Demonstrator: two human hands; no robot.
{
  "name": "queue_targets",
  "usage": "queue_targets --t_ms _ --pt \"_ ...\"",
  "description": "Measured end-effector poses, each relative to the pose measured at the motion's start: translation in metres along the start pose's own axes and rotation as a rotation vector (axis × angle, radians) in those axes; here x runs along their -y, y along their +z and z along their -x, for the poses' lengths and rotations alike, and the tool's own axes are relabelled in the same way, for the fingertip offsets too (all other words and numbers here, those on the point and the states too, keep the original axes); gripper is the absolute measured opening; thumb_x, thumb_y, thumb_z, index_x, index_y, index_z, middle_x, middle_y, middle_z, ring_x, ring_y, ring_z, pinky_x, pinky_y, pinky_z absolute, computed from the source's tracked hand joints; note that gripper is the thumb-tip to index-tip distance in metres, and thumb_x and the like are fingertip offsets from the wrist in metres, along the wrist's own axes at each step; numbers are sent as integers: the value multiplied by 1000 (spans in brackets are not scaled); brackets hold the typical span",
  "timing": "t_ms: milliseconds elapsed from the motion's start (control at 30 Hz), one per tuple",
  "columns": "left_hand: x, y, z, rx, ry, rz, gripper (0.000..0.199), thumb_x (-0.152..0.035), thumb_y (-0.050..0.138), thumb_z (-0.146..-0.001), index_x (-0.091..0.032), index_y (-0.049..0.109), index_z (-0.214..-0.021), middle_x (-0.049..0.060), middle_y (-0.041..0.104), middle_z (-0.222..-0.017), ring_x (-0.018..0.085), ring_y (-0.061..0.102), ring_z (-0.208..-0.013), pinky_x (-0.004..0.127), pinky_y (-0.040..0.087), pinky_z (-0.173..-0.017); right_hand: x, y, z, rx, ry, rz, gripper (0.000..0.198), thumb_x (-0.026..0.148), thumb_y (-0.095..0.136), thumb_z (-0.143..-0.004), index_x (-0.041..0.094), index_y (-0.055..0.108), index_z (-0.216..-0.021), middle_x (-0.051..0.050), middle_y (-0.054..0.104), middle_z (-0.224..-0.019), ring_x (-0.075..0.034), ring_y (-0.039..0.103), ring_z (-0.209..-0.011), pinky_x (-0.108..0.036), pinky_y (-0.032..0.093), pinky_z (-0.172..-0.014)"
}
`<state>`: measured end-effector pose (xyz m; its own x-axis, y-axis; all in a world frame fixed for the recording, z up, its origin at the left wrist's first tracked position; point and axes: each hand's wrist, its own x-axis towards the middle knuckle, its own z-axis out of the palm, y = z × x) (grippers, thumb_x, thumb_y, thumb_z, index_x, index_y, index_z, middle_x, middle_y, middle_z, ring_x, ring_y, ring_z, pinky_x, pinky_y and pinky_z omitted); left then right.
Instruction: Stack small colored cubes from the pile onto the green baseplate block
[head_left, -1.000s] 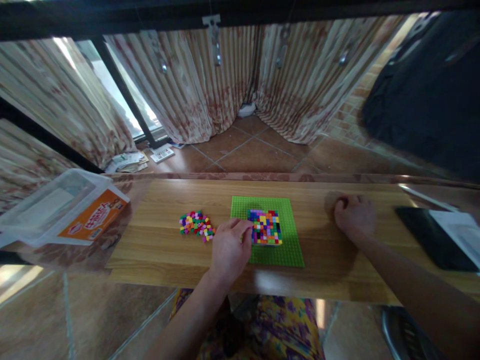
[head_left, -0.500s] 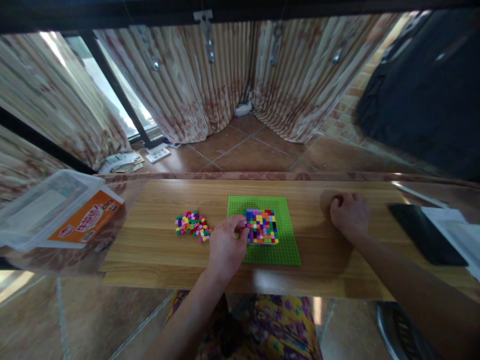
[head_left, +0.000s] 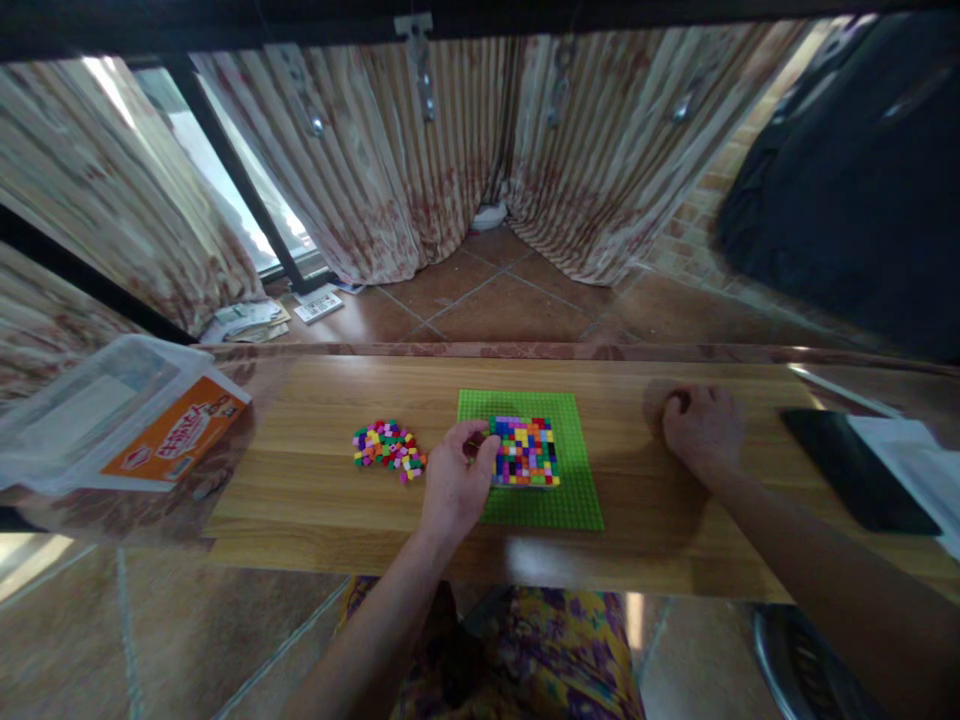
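Observation:
A square, multi-coloured block of small toy bricks (head_left: 525,453) stands on a green studded baseplate (head_left: 576,500). My left hand (head_left: 454,480) is at the block's left edge, its thumb tip against or just beside that edge. Thumb and forefinger are apart, and no brick shows between them; the other fingers are partly hidden. To the left of this hand lies a loose pile of small coloured bricks (head_left: 386,446). My right hand (head_left: 703,432) rests on the table to the right of the baseplate, its fingers curled in, with nothing visible in them.
The wooden table (head_left: 300,500) carries a clear plastic tub (head_left: 112,390) with an orange label at its left end. A black flat object (head_left: 855,470) and white papers (head_left: 904,450) lie at the right. Patterned curtains (head_left: 420,180) hang beyond the table.
My left thumb and forefinger were pinched on a small pink brick at the block's left edge; now they have parted. My right hand stays in place.

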<state>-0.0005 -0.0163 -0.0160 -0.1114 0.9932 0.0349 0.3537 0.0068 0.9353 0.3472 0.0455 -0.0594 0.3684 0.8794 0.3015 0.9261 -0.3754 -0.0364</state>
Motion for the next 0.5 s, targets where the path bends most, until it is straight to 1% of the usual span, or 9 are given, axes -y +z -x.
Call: queue_targets --t_ms 167,333,500 --pt "-4 0 1 1 -19 -51 21 -28 60 -84 -15 67 -98 6 70 -84 16 64 -74 27 49 -68 -1 3 0 -21 5 -4 38 31 38 -87 12 67 -102 -17 61 -104 -27 50 -96 -36 37 -83" --pt "-4 2 3 -39 58 -79 17 -25 61 -83 -15 65 -97 6 70 -87 17 65 -77 28 50 -70 -1 2 -1 -23 -14 13 39 31 37 -87 11 67 -101 -18 62 -102 -27 51 -95 -36 37 -81" --pt "-4 4 5 -72 135 -86 16 -22 60 -84 -15 64 -98 6 69 -88 16 65 -79 27 51 -72 -1 2 0 -27 0 2 40 32 36 -87 12 67 -101 -17 62 -102 -26 51 -93 -35 36 -80"
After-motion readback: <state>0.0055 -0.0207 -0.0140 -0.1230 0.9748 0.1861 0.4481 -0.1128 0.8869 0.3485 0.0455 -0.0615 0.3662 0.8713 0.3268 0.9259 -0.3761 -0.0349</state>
